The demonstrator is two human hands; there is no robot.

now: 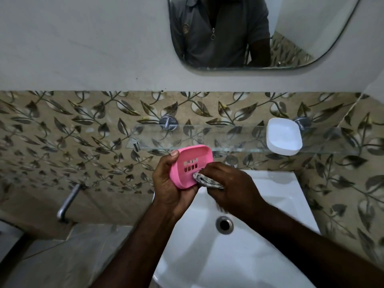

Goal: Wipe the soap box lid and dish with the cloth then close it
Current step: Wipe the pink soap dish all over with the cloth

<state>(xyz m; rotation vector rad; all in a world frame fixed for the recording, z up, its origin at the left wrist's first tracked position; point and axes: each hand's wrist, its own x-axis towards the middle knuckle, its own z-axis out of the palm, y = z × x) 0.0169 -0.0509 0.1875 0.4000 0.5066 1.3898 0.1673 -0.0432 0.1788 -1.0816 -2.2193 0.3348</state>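
Note:
My left hand (169,183) holds the pink soap dish (192,163) tilted up over the sink, its slotted inside facing me. My right hand (228,183) grips a bunched grey-and-white cloth (204,180) and presses it against the dish's lower right inner edge. The white lid (283,136) lies hollow side up on the right part of the glass shelf (187,138), apart from both hands.
A white sink (259,235) with a metal drain (224,224) is below my hands. A metal tap (67,202) sticks out of the leaf-patterned tiled wall at the left. A mirror (311,28) hangs above the shelf.

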